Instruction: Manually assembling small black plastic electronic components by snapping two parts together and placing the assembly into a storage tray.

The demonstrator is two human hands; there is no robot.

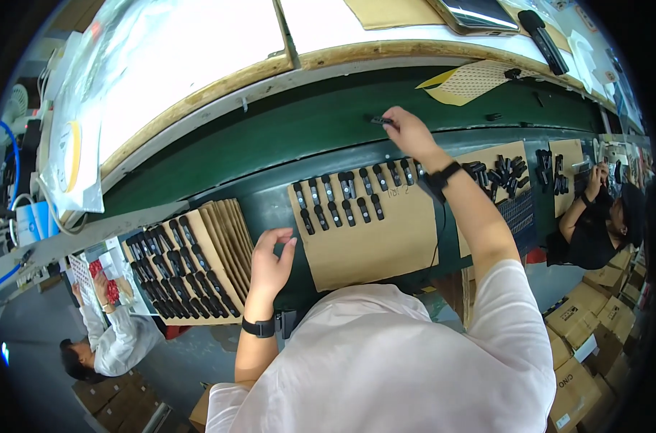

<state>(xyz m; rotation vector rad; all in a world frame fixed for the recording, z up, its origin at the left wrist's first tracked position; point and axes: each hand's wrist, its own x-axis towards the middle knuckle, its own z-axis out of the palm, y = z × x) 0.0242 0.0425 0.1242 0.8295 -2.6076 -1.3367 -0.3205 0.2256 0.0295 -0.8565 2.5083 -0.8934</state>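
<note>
My right hand [408,135] reaches out over the green belt [299,119] and pinches a small black oblong device [380,120]. In front of me lies a brown cardboard sheet [375,249]. Two rows of similar black devices [348,213] line its far part, and the near half is bare board. My left hand [271,258] hovers by the left edge of this sheet, fingers loosely bent and apart, holding nothing. My right forearm hides part of the sheet's right end. Black straps circle both my wrists.
To the left, a stack of cardboard sheets [227,231] adjoins a board full of black devices [176,270]. More devices [507,173] lie jumbled at right. Beyond the belt runs a wood-edged shelf [385,52]. Co-workers sit at left [122,346] and right [595,224]; a yellow-edged sheet [468,83] overhangs the belt.
</note>
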